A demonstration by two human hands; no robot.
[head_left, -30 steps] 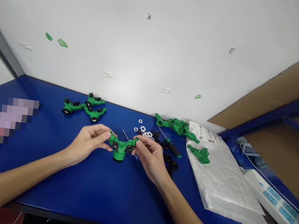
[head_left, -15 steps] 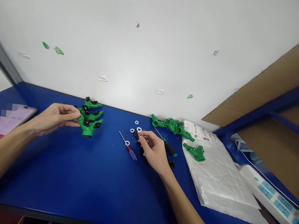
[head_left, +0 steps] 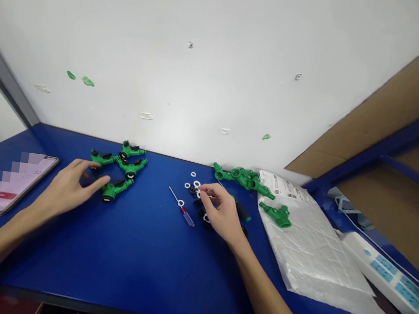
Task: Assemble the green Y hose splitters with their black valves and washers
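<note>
My left hand [head_left: 72, 186] is open, thumb and fingers spread, beside a green Y-shaped hose connector [head_left: 116, 190] with black fittings. The connector lies on the blue table, and several similar ones, such as a green splitter [head_left: 132, 168], sit just behind it. My right hand [head_left: 220, 212] is over a small pile of parts, its thumb and index finger pinched together. White ring washers [head_left: 196, 184] and small black pieces [head_left: 192, 190] are at its fingertips. What the pinch holds is hidden. Left of this hand lies a small screwdriver [head_left: 187, 217] with a washer against its shaft.
Green connector bodies [head_left: 245, 177] are heaped at the back right. A single green body [head_left: 278, 214] rests on a white padded mailer [head_left: 316, 251]. A dark-handled screwdriver [head_left: 242, 211] is partly behind my right hand. A phone [head_left: 11, 186] lies left, a power strip [head_left: 386, 275] right.
My left hand has let go of the green connector, now down on the table, and drawn back slightly left and down. The right hand stays over the small parts. The view has shifted slightly.
</note>
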